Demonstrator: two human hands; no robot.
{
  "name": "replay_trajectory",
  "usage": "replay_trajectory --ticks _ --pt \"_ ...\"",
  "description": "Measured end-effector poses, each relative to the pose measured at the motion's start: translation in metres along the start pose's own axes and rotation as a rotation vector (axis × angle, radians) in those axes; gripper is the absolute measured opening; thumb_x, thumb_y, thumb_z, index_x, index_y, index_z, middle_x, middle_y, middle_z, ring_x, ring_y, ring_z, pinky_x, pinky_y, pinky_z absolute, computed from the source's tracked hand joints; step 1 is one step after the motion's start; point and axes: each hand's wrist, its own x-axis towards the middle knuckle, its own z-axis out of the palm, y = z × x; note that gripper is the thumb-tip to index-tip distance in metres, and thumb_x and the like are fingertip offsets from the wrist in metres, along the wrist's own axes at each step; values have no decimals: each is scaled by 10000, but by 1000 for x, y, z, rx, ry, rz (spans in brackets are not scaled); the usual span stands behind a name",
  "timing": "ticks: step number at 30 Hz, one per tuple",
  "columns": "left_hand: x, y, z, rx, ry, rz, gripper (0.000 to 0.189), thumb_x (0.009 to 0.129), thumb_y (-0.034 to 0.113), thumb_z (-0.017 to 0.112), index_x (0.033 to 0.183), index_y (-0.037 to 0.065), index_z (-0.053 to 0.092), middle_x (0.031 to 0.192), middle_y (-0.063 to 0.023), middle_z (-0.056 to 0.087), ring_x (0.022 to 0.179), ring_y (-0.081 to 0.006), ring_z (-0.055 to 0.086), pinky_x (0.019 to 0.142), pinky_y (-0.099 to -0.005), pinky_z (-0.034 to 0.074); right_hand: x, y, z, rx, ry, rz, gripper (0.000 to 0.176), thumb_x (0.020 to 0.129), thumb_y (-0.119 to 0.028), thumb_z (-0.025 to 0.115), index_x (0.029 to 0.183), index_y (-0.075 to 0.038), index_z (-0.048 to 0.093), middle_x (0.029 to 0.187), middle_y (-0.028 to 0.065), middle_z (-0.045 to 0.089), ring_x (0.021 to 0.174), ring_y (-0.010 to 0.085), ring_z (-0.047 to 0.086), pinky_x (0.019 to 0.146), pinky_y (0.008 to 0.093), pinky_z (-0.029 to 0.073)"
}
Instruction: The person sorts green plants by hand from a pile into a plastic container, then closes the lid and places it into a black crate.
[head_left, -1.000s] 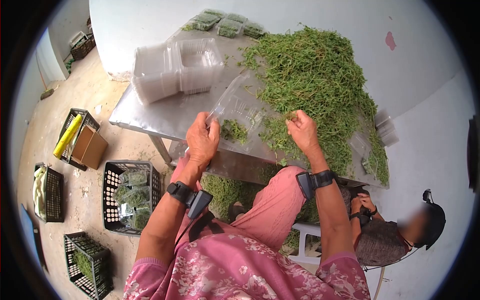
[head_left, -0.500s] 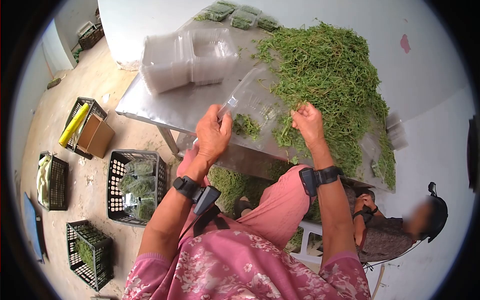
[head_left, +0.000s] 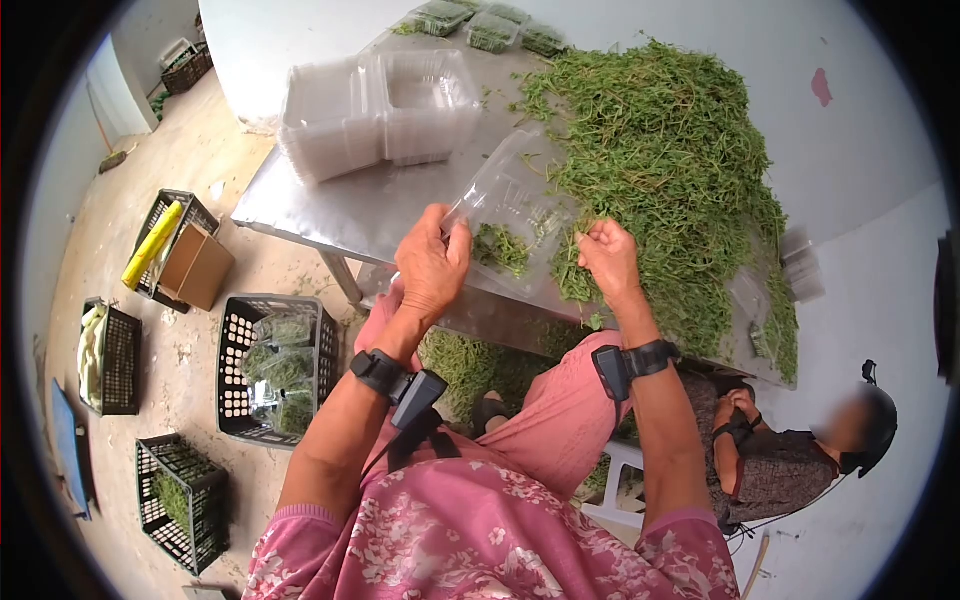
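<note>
A clear plastic box (head_left: 525, 190) lies open at the table's near edge, with a small clump of greens (head_left: 503, 250) in its near part. My left hand (head_left: 435, 262) grips the box by its left edge. At the box's right side, my right hand (head_left: 608, 258) is closed in a pinch beside the big heap of greens (head_left: 665, 150); a few thin sprigs show at its fingertips. Behind the box, to the left, stand tall nested stacks of empty clear boxes (head_left: 330, 115).
Filled boxes (head_left: 492, 32) stand at the back of the metal table (head_left: 300, 210). Black crates, one with filled boxes (head_left: 280, 370), stand on the floor at left. Greens lie below the table. Another person (head_left: 775, 465) sits at the lower right.
My right hand has moved slightly left and down, nearer the box. My left hand still holds the box's edge. The view has shifted slightly.
</note>
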Motion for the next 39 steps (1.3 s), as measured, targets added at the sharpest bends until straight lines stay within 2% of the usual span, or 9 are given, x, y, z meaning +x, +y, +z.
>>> replay_trajectory --ticks 9,15,19,25,32,38,39 --pt "0 2 -1 -36 1 -8 230 880 251 570 984 49 608 810 -187 667 765 -385 649 707 -449 498 -14 -53 -8 119 75 -94 86 906 -59 633 925 -4 570 752 13 600 601 73 542 561 223 435" --pt "0 -3 0 -21 -1 0 233 883 263 575 974 51 606 801 -189 661 764 -392 645 699 -458 492 -13 -72 15 495 -27 -64 92 918 -66 651 948 -53 565 861 22 600 663 96 553 588 222 447" --pt "0 -2 -1 -13 -2 -7 231 883 267 577 966 53 604 791 -191 656 761 -395 642 693 -466 487 -5 -81 35 689 -51 -33 86 918 -63 645 934 -45 562 812 19 596 684 110 573 606 249 451" --pt "0 0 -2 -12 2 12 223 886 255 580 966 48 597 792 -193 658 762 -396 642 696 -462 491 1 -88 47 608 -70 -85 85 923 -72 641 954 -61 562 861 23 603 711 111 573 637 246 462" --pt "-1 3 -4 15 -2 18 225 886 252 583 965 41 589 816 -194 662 772 -395 642 702 -462 491 -1 -62 50 551 -53 87 127 916 -91 655 964 -33 552 851 39 597 694 131 590 630 268 486" --pt "0 0 -2 38 1 30 223 884 250 582 965 42 584 823 -195 660 773 -397 639 700 -467 488 -2 -68 67 400 -31 170 154 920 -90 633 992 23 557 885 94 628 702 163 641 608 265 509" --pt "0 0 -2 40 1 33 222 884 250 581 963 43 584 822 -194 660 773 -397 638 700 -468 487 -2 -68 70 374 -57 193 205 921 -90 622 1035 67 554 911 129 641 700 173 659 587 258 513"
